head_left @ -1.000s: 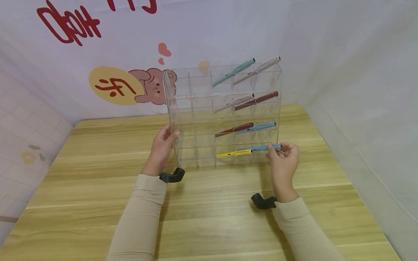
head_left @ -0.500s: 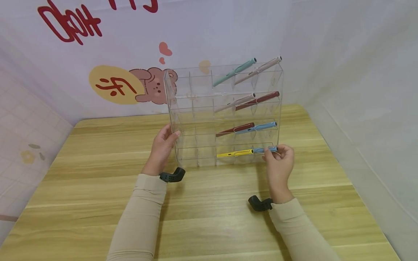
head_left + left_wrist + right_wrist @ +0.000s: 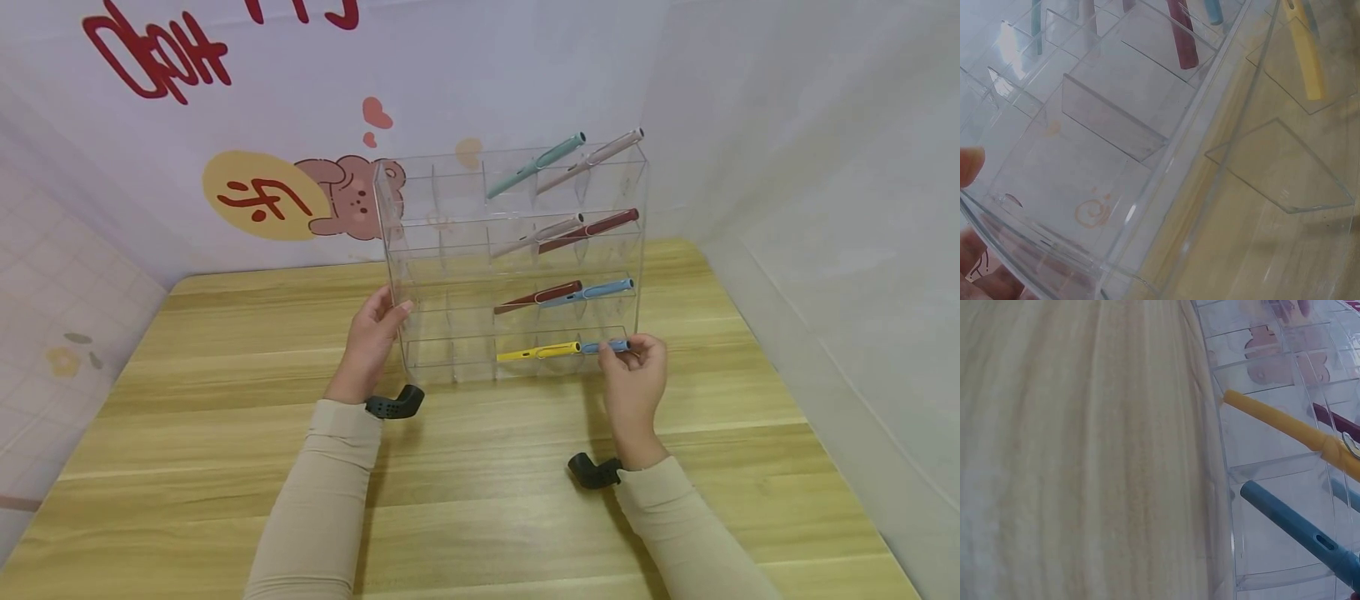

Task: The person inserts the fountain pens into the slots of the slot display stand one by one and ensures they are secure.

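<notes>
A clear acrylic pen rack (image 3: 465, 260) stands upright on the table, tiered into rows with dividers. My left hand (image 3: 369, 342) grips its left side wall, thumb in front; in the left wrist view the thumb (image 3: 969, 166) and fingers (image 3: 988, 275) sit on either side of that wall. At the bottom right, my right hand (image 3: 636, 396) pinches the cap end of a blue pen (image 3: 594, 347), whose barrel (image 3: 1291, 522) lies in a bottom-row compartment. Left of it rests a yellow pen (image 3: 536, 352). Most of the right fingers are hidden behind the thumb and pen.
Above are a teal pen (image 3: 536, 167), pale pens (image 3: 592, 160), dark red pens (image 3: 588, 232) and another blue pen (image 3: 600, 291), all slanting in the rack's right columns. The wooden table (image 3: 480, 492) meets a printed cloth backdrop (image 3: 525, 67) behind the rack.
My right hand has moved left and slightly down, bringing the blue pen's cap end closer to the rack, in line with the yellow pen. My left hand and the rack have stayed put.
</notes>
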A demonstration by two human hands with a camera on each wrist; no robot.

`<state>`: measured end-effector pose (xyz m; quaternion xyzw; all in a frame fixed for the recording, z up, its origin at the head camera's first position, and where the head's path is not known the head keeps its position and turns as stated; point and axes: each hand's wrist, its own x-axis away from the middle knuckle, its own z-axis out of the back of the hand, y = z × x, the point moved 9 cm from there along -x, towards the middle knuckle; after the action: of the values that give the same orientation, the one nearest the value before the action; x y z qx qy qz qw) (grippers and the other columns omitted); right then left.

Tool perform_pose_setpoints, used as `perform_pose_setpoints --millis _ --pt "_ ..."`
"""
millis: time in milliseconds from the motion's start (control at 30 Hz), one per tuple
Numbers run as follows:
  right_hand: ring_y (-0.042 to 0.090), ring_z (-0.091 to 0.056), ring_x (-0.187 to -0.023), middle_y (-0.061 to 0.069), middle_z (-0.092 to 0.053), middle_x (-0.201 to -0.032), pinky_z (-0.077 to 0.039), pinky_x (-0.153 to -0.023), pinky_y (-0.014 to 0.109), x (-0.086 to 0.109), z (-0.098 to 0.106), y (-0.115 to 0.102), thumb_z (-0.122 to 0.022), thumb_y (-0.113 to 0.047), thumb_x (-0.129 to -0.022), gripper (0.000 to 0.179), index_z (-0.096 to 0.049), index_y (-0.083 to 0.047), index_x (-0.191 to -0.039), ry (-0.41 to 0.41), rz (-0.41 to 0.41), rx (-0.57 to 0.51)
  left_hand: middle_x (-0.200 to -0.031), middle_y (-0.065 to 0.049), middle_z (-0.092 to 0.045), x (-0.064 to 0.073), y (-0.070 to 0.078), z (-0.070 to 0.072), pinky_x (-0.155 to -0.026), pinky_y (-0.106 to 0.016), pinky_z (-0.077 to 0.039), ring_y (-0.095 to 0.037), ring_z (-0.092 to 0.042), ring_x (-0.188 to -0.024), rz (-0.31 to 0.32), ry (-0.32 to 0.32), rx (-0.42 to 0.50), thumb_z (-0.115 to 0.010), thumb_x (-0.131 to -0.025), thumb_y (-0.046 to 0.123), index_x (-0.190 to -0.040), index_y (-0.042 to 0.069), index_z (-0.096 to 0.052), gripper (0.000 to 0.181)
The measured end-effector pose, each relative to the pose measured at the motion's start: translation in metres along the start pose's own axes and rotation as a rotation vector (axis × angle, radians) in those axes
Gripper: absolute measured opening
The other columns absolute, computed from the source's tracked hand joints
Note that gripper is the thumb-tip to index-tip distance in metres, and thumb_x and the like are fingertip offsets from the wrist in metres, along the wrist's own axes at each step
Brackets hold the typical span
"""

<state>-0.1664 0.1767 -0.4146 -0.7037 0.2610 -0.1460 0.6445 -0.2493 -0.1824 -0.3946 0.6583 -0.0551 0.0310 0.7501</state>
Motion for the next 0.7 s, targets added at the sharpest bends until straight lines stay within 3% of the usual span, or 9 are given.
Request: perform_pose_setpoints --millis 267,700 --pt "0.013 -0.057 -0.090 0.003 -0.050 -0.099 -0.049 -0.073 0.013 0.0004 0.0004 -0.0027 -0.064 0.005 -0.087 0.028 -0.044 -0.005 -0.104 -0.014 0.030 0.102 -0.153 -0.009 -0.033 -0.0009 0.0011 -0.0028 -0.112 -0.047 -0.027 -0.023 -0.034 -0.137 0.002 -0.011 0.000 -0.054 -0.099 0.031 -0.150 0.016 -0.032 0.058" --pt "0.012 -0.056 -0.095 0.005 -0.050 -0.104 -0.049 -0.076 0.014 0.0004 0.0021 -0.0046 -0.064 0.001 -0.088 0.030 -0.045 0.003 -0.111 -0.062 0.029 0.120 -0.151 -0.008 -0.036 0.0053 -0.0014 -0.0010 -0.112 -0.047 -0.028 -0.023 -0.034 -0.136 0.000 -0.026 0.013 -0.052 -0.099 0.038 -0.150 0.015 -0.033 0.059"
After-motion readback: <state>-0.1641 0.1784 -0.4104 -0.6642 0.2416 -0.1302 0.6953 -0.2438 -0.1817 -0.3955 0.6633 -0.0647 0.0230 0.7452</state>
